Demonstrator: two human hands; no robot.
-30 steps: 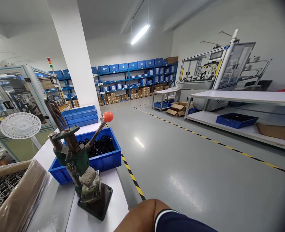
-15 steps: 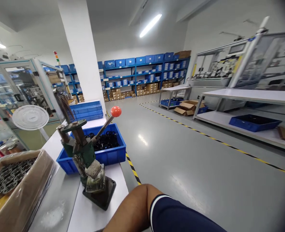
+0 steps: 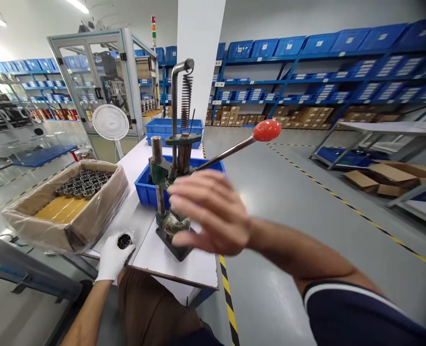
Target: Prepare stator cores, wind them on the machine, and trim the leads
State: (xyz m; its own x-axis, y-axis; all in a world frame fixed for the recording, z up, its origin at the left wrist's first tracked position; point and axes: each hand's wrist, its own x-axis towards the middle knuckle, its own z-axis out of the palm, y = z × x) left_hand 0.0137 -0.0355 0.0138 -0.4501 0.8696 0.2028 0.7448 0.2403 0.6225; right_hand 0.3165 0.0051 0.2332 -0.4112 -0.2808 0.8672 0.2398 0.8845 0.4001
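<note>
My left hand (image 3: 112, 255), in a white glove, is closed around a short round metal part (image 3: 124, 241) with a dark inside, low over the table's near edge. Bare and slightly blurred, my right hand (image 3: 213, 211) is raised with its fingers stretched out, holding nothing. It hides part of the green hand press (image 3: 182, 139), which has a spring on top and a lever ending in a red knob (image 3: 267, 130). The knob is above and to the right of my right hand, apart from it. Left of the press, a plastic-lined carton (image 3: 86, 226) holds several similar round metal parts (image 3: 79, 193).
Behind the press is a blue bin (image 3: 145, 192), with stacked blue trays (image 3: 203, 126) farther back. A white fan (image 3: 110, 122) stands beyond the carton. The table (image 3: 202, 269) ends to the right at a floor marked with striped tape (image 3: 227, 298).
My view has turned left and down. Both hands are now visible, with the round metal part in the left. My right arm has come up in front of the press.
</note>
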